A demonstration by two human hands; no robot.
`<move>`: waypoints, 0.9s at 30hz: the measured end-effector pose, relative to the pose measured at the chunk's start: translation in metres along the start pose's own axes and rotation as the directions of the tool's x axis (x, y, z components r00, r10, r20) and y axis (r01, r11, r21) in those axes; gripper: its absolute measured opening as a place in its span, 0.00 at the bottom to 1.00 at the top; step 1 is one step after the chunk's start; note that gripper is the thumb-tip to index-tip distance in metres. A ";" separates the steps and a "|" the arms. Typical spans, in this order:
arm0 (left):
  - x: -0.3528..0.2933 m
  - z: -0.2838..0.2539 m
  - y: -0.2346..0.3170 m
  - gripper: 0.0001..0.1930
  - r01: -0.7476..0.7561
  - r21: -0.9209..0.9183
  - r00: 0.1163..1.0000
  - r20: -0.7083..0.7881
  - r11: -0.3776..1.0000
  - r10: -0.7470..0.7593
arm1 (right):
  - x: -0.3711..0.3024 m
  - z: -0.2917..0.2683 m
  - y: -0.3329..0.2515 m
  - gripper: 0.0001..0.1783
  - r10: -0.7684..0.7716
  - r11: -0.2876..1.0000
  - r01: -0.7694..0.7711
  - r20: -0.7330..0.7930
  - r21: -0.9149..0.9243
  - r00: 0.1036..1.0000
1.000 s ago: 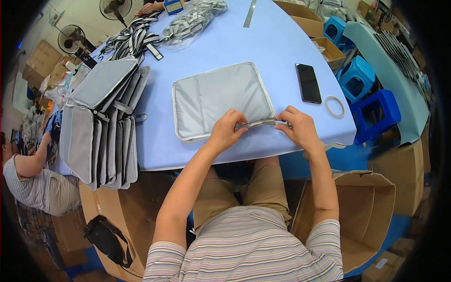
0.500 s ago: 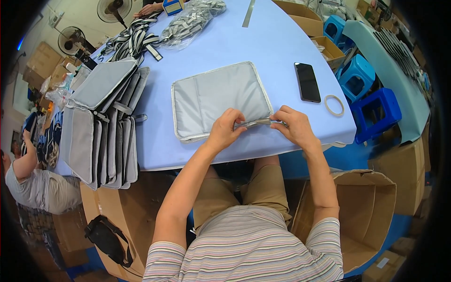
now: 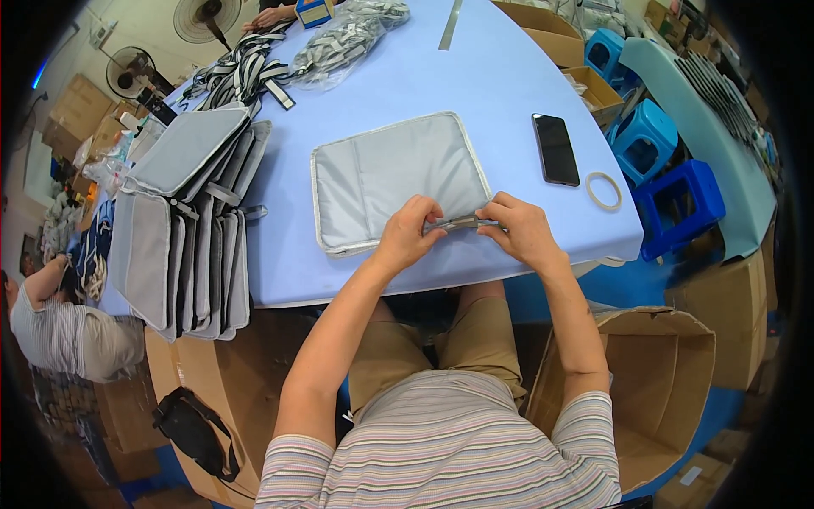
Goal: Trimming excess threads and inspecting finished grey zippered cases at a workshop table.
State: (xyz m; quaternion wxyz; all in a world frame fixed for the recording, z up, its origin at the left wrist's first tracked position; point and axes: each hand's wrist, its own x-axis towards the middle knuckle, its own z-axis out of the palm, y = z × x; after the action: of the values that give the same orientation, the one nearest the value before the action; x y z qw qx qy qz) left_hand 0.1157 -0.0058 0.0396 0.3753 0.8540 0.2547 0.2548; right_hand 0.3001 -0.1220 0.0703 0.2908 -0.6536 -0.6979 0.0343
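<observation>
- A flat grey pouch (image 3: 398, 174) with a pale bound border lay near the middle of the surface (image 3: 509, 93), its near edge toward the person and its far edge slightly askew.
- The left hand (image 3: 409, 231) was at the pouch's near edge, thumb and forefinger brought together in a pinch on that edge.
- The right hand (image 3: 519, 232) was near the same edge's right corner, fingertips almost closed on a small piece there; whether it was plain edging or part of a fastener was too small to tell.
- Between both hands, a narrow stretch of the edge showed, slightly raised.
- The pouch looked light and soft, perhaps lightly padded, since its face creased gently yet kept its rectangle.
- Its smooth sheen suggested slippery cloth, so the broad face would likely give a poor grip; the bound border and corners seemed the surer hold. It did not look fragile.
- Left of it stood a bundle of similar grey pouches (image 3: 182, 233), with a pile of striped straps (image 3: 240, 69) beyond.
- To the right lay a black phone (image 3: 555, 150), with a pale ring (image 3: 618, 197) just beside it.
</observation>
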 end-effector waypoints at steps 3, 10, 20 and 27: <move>0.000 -0.001 0.000 0.15 -0.006 0.007 1.000 0.006 1.000 0.006 | 0.000 0.001 -0.001 0.12 -0.010 1.000 0.010 0.000 -0.003 1.000; 0.003 -0.007 -0.010 0.14 -0.093 -0.046 0.995 0.040 0.995 0.095 | -0.007 0.009 0.005 0.12 0.061 0.989 -0.043 -0.127 0.141 0.990; 0.018 -0.016 -0.014 0.08 0.025 -0.118 0.972 0.236 0.993 0.004 | -0.029 0.017 0.011 0.15 -0.015 0.996 0.035 -0.235 0.079 0.972; 0.008 -0.009 -0.009 0.06 -0.109 -0.013 0.990 0.091 0.994 0.110 | -0.026 0.022 0.016 0.14 -0.116 0.991 0.128 -0.268 0.026 0.956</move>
State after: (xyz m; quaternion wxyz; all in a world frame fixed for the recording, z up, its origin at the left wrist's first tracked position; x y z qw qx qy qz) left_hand 0.1138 0.0092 0.0397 0.3754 0.8760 0.1891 0.2365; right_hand 0.3034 -0.1364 0.0356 0.3971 -0.6016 -0.6908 -0.0568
